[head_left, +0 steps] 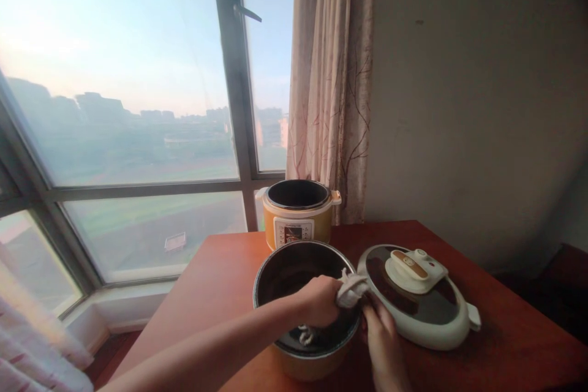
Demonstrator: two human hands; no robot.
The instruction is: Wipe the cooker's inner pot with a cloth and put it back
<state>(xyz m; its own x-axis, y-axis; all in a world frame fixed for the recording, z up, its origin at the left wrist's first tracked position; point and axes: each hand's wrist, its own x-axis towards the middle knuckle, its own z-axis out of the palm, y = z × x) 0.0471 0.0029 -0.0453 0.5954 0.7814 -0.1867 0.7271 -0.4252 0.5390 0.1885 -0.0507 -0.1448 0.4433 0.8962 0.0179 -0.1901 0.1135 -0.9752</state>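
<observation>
A dark-lined inner pot (294, 352) stands on the table close to me, its mouth facing up toward me. My left hand (321, 301) reaches across the pot's opening, its fingers closed on a pale cloth (353, 290) at the right rim. A bit of the cloth also shows below that hand, inside the pot. On the outer right side of the pot, my right hand (380, 327) grips near the rim, just under the cloth; its fingertips are partly hidden. Behind the pot sits the yellow and white pressure cooker body (297, 220), lidless, with a front control panel.
The cooker's lid (418, 294), with a white and brown handle, lies on the reddish-brown table (220, 282) to the right of the pot. A large window (138, 104), a patterned curtain (328, 86) and a grey wall (459, 104) border the table's far side.
</observation>
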